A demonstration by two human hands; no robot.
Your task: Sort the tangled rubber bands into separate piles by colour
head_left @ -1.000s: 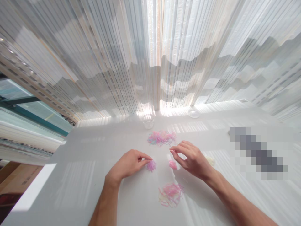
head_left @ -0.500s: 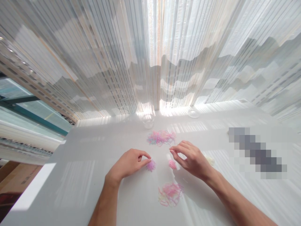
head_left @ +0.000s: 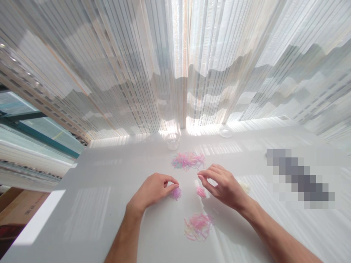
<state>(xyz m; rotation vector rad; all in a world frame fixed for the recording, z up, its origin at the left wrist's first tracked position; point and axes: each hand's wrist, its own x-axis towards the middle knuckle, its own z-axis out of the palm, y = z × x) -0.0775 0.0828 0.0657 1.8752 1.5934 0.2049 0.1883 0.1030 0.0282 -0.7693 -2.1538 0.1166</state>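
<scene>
My left hand (head_left: 157,188) has its thumb and index finger closed together just above a small purple pile of elastic bands (head_left: 176,193). Whether a band is between those fingertips cannot be made out. To the right, my right hand (head_left: 221,182) is in a pinch, its fingertips up and left of a small pink pile of elastic bands (head_left: 201,191). Anything in that pinch is too small to see. Beyond the hands lies a mixed pink, purple and blue heap of thin bands (head_left: 188,160). Nearer to me is another mixed heap of bands (head_left: 199,226).
A clear round container (head_left: 173,141) and a clear shallow dish (head_left: 225,132) stand at the white table's (head_left: 90,164) back, before the striped curtain (head_left: 170,91). A pale yellow pile (head_left: 244,187) is partly behind my right wrist. A blurred-out dark object (head_left: 304,179) lies right; a cardboard box (head_left: 22,206) is left.
My left hand has shifted slightly right, so its fingertips are now over the purple pile's upper edge. My right hand and the heaps stay practically where they were.
</scene>
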